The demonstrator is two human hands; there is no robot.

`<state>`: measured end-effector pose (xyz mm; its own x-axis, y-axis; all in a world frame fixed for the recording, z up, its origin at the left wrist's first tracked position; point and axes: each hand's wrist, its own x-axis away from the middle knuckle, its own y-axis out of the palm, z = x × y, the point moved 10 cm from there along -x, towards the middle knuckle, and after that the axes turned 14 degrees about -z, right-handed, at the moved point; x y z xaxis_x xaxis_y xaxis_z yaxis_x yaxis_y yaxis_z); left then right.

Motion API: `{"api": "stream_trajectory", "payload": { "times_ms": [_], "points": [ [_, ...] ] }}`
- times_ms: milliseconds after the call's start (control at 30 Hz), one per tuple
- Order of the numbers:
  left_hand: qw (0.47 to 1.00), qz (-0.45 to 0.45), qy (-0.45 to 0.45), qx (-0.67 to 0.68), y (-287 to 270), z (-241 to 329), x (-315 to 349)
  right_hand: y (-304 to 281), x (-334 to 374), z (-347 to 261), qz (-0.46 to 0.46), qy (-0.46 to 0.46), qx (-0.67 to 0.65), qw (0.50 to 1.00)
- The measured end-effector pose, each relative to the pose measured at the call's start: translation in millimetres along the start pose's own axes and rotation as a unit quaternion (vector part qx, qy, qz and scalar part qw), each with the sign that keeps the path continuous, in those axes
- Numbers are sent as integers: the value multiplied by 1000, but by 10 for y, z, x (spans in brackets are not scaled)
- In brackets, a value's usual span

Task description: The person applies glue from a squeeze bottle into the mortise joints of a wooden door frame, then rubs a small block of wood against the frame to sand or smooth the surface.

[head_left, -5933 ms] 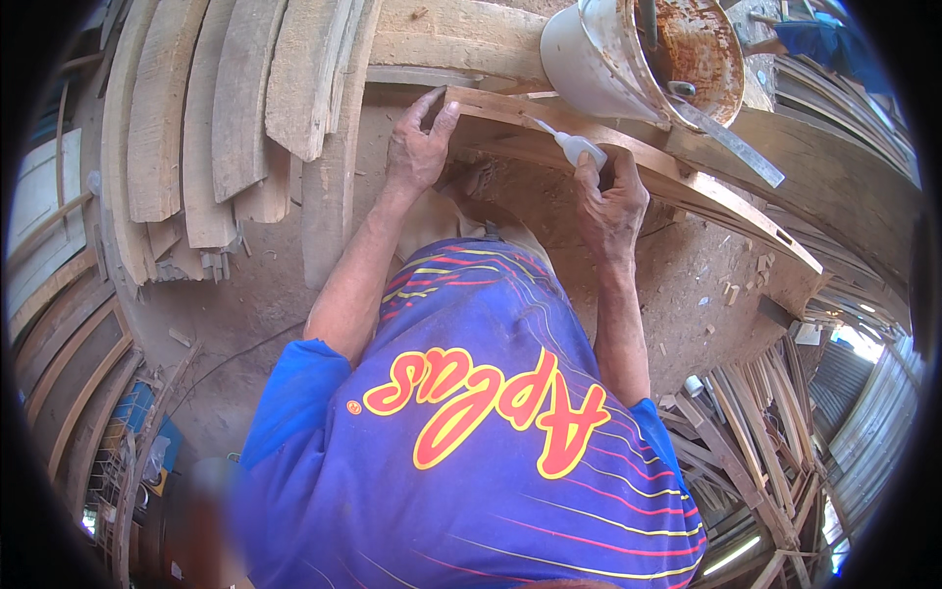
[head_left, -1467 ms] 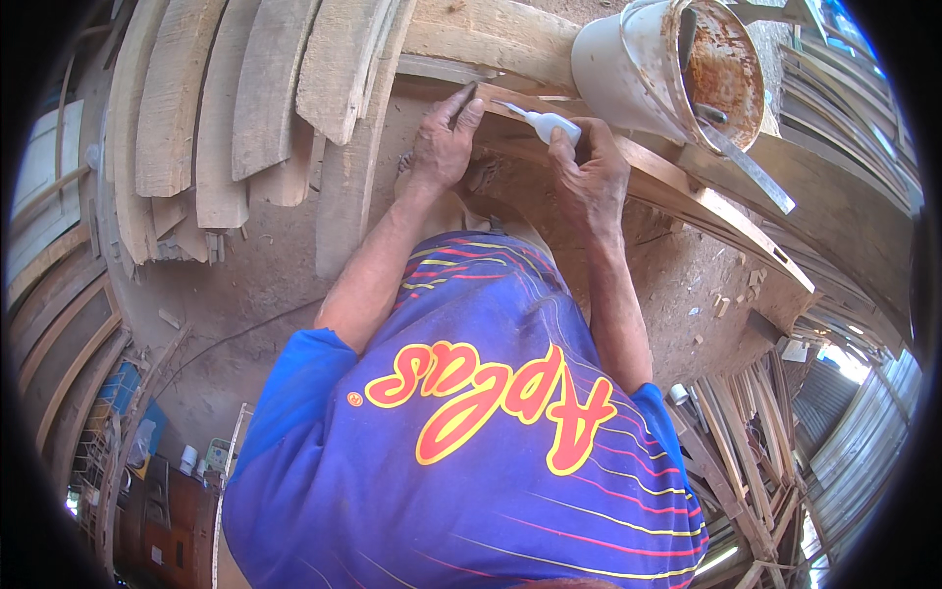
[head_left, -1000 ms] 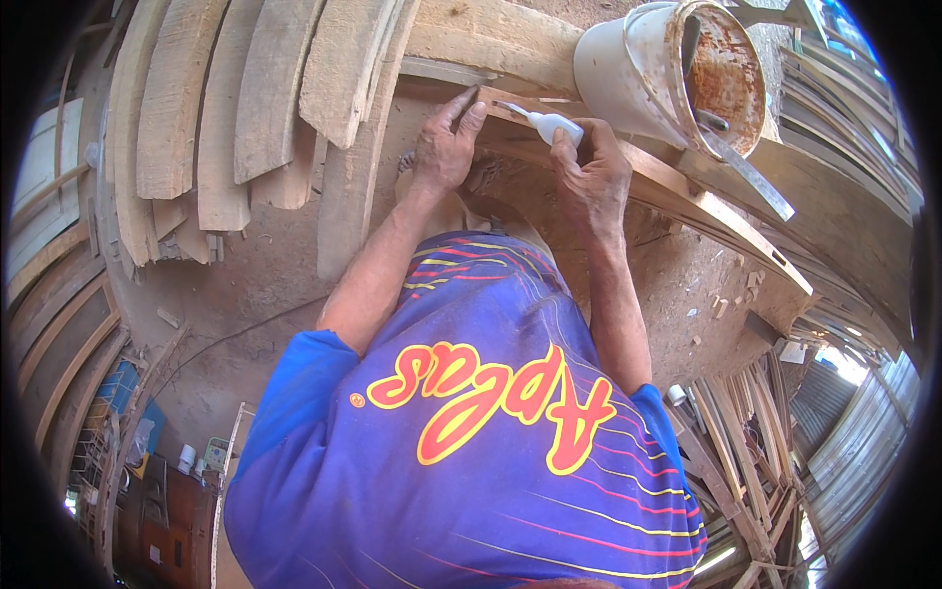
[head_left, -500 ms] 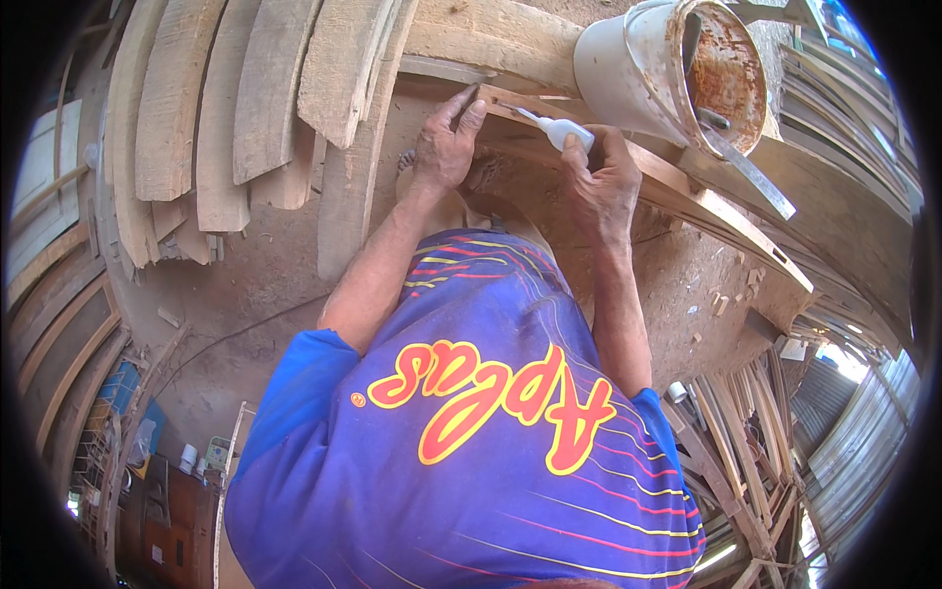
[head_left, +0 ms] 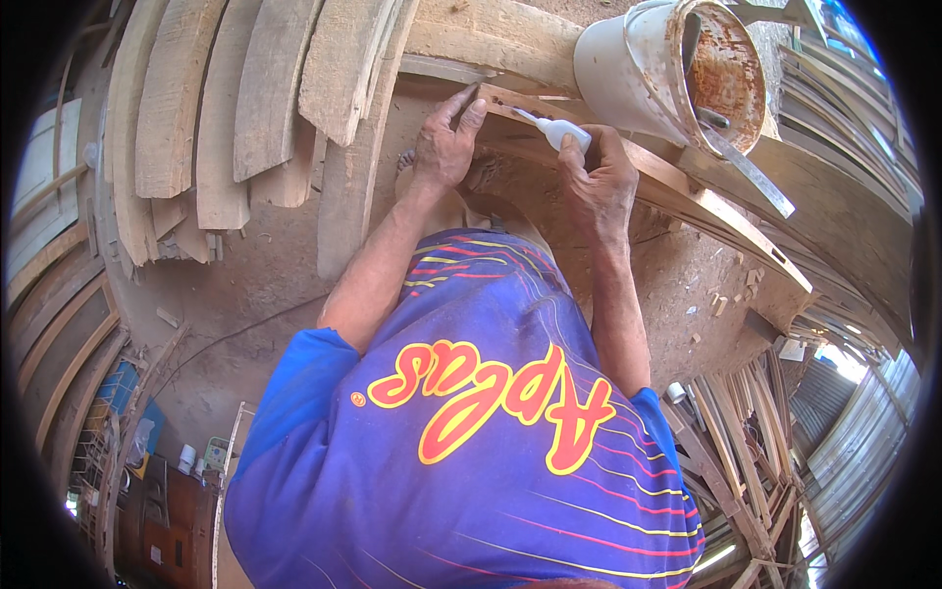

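My right hand (head_left: 601,187) is closed round a small white squeeze bottle (head_left: 563,133) with a thin, pointed nozzle. The bottle is tilted, and its nozzle points left at the upper face of a long wooden rail (head_left: 702,199), close to the rail's end. Whether the tip touches the wood is too small to tell. At that same end my left hand (head_left: 446,149) grips the rail with thumb and forefinger; its other fingers are partly hidden. The rail runs from my left fingers away to the lower right, with a slot cut near its far end.
A white bucket (head_left: 628,74), stained brown inside, lies tilted behind the rail with a flat metal blade (head_left: 751,175) sticking out. Several rough curved planks (head_left: 265,93) stand at upper left. Wood chips (head_left: 721,304) litter the dirt floor. Timber offcuts (head_left: 731,442) are stacked at lower right.
My right hand and the bottle have shifted very slightly left along the rail. My left hand keeps its place at the rail's end.
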<state>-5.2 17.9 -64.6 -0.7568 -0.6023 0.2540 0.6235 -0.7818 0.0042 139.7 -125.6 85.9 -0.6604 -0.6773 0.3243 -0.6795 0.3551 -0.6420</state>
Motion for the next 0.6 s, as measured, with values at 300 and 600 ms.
{"api": "stream_trajectory", "payload": {
  "times_ms": [300,600],
  "points": [
    [1000,4,6,-17,-11,54,14,-43,20,-41,25,-11,1,1000],
    [1000,4,2,-10,-11,22,8,-58,17,-14,20,2,-6,1000]
  ]
}}
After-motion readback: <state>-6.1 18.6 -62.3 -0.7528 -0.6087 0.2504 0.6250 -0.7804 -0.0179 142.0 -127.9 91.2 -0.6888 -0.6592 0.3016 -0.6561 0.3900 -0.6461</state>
